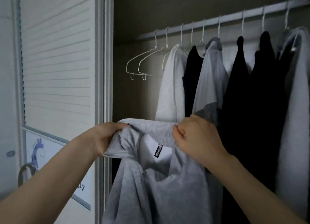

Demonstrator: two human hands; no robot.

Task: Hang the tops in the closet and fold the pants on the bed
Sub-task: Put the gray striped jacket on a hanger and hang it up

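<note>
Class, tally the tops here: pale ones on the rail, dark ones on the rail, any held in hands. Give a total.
White or grey tops on white rail: 3
Dark tops on rail: 3
Light grey top held by left hand and right hand: 1
Total: 7

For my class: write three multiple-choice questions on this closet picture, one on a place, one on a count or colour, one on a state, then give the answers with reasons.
1. Where do the empty hangers hang on the rod?
A. left end
B. middle
C. right end

2. What colour is the top being held?
A. black
B. light grey
C. red

3. How is the grey top held?
A. by one hand
B. by both hands at its upper edge
C. on a hanger

Answers:
1 A: the bare white hangers sit left of all the hung clothes.
2 B: its fabric is light grey.
3 B: the left hand and right hand each grip the collar area.
</note>
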